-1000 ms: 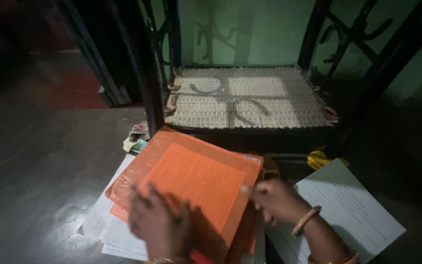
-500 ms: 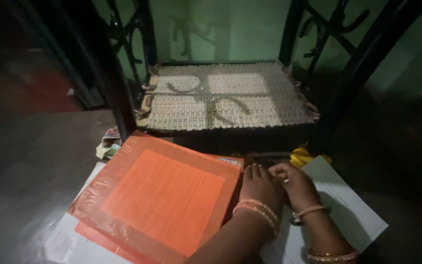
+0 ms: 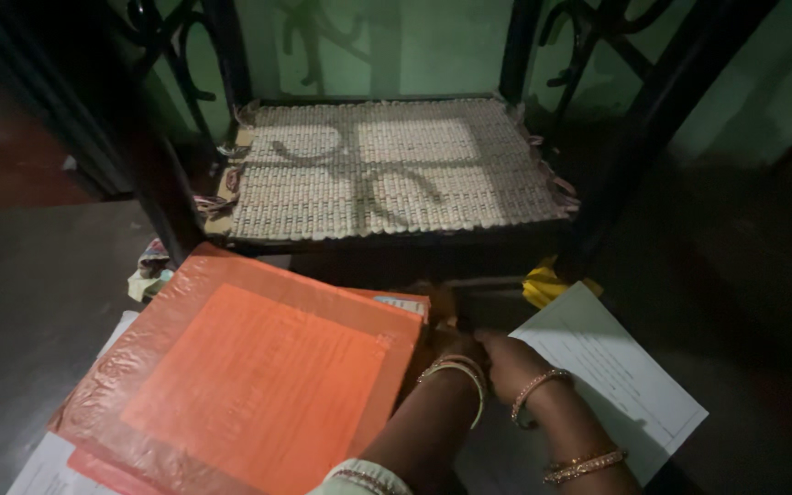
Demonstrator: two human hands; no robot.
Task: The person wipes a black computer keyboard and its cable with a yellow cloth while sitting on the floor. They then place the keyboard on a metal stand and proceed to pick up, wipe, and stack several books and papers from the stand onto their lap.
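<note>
Both hands at the folder's dark edge
Left hand (image 3: pixel 451 353) and right hand (image 3: pixel 503 359) reach beside the orange folder (image 3: pixel 249 385) at lower centre (grip unreadable); go slowly.

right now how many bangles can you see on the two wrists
4, maybe more hidden. Left hand: one pale pair counted together. Right hand: one at the wrist, one further up.

We see an orange folder (image 3: pixel 249 385), a beige woven mat (image 3: pixel 387 170) on a black frame (image 3: pixel 598 174), a green wall (image 3: pixel 442 46) far behind, white sheet (image 3: pixel 616 376) right.
</note>
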